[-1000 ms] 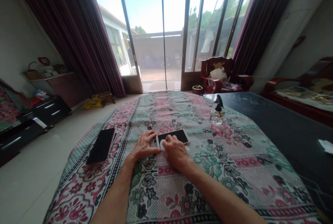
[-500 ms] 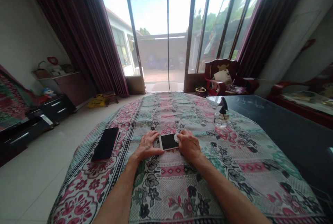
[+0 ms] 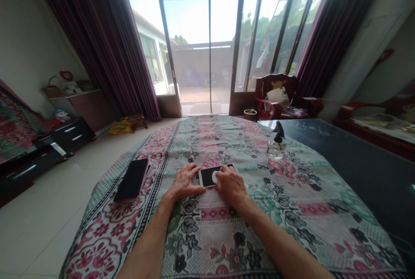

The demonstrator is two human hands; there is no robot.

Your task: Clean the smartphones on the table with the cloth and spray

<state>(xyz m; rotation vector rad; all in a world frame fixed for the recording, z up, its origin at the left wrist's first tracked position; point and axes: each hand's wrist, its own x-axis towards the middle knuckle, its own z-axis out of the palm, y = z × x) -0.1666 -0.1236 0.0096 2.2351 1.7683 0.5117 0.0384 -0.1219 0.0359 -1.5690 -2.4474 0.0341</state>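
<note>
A white-framed phone (image 3: 207,175) with a dark screen lies flat on the flowered cloth (image 3: 292,210) in front of me. My left hand (image 3: 183,182) rests on the cloth with its fingers spread, touching the phone's left end. My right hand (image 3: 231,185) is closed on a small white wad (image 3: 214,177) and presses it onto the screen near its middle, covering the phone's right half.
A second, dark phone in a red case (image 3: 132,179) lies on the cloth to the left. A small glass spray bottle with a black top (image 3: 276,145) stands at the right. A dark glass table (image 3: 363,158) adjoins on the right; a red wooden chair (image 3: 274,93) stands by the window.
My right hand with the white wad has slid from the phone's right end back toward its middle, after moving right from the left end. My left hand has stayed at the phone's left end.
</note>
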